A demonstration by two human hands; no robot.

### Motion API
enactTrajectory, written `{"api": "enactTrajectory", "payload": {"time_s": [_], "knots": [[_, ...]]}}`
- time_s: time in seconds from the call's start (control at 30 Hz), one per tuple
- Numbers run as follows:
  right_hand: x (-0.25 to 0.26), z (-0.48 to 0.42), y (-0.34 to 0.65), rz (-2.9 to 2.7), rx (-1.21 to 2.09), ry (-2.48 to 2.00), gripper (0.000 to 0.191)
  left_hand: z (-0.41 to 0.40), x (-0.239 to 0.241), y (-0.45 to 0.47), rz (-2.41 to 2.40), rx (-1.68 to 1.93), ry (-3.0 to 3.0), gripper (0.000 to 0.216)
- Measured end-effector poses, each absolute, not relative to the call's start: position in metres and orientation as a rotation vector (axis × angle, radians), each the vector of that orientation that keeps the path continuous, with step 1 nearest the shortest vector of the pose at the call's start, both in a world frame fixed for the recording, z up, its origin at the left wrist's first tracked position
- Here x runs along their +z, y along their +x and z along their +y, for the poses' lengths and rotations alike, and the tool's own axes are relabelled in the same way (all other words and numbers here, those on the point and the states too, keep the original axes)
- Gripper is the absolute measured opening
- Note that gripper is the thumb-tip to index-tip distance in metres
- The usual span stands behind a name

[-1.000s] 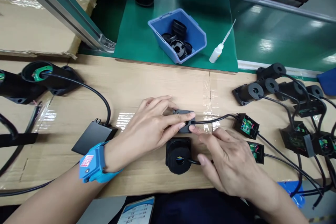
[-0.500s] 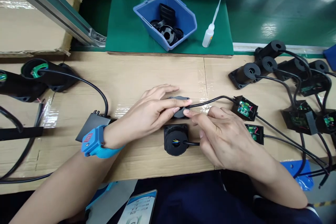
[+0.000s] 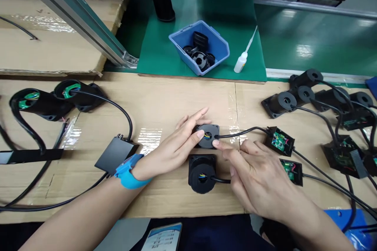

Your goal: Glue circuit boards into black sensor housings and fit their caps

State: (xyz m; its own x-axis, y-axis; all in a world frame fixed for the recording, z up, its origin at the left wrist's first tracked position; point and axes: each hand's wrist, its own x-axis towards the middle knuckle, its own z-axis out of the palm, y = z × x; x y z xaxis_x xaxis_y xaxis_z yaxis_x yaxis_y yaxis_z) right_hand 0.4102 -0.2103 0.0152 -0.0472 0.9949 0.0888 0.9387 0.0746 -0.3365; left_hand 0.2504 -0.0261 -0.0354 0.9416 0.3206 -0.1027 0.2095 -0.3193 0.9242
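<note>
A black round housing with a square base lies on the cardboard, coloured wires showing in its hole and a black cable leaving its right side. Flat, with fingers stretched past it, my left hand rests its thumb on the housing's left edge. My right hand touches the lower right edge with the index fingertip, near the cable. Its other fingers are curled, and what lies inside them is hidden. Just below stands a second black housing, its cable running under my right hand.
Circuit-board boxes on cables sit to the right, with more black housings behind. A blue bin of black parts and a white bottle stand on the green board. At left are larger black housings and a flat black box.
My left fingers have drawn back from the top of the housing, uncovering its hole and wires. My right index finger still touches its edge. The whole view has shifted.
</note>
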Motion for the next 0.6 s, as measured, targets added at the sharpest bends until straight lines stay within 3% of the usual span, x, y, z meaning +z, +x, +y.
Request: {"api": "enactTrajectory", "payload": {"time_s": [0.13, 0.4, 0.6], "knots": [[0.0160, -0.2094, 0.4101, -2.057, 0.296, -1.932, 0.035, -0.0240, -0.0407, 0.2495, 0.493, 0.226, 1.743, 0.052], [0.0164, -0.2074, 0.4094, -2.047, 0.310, -1.914, 0.037, -0.0236, -0.0399, 0.2512, 0.541, 0.280, 1.603, 0.041], [0.0175, -0.2051, 0.4059, -2.045, 0.259, -1.938, 0.038, -0.0238, -0.0431, 0.2462, 0.463, 0.476, 1.950, 0.035]]}}
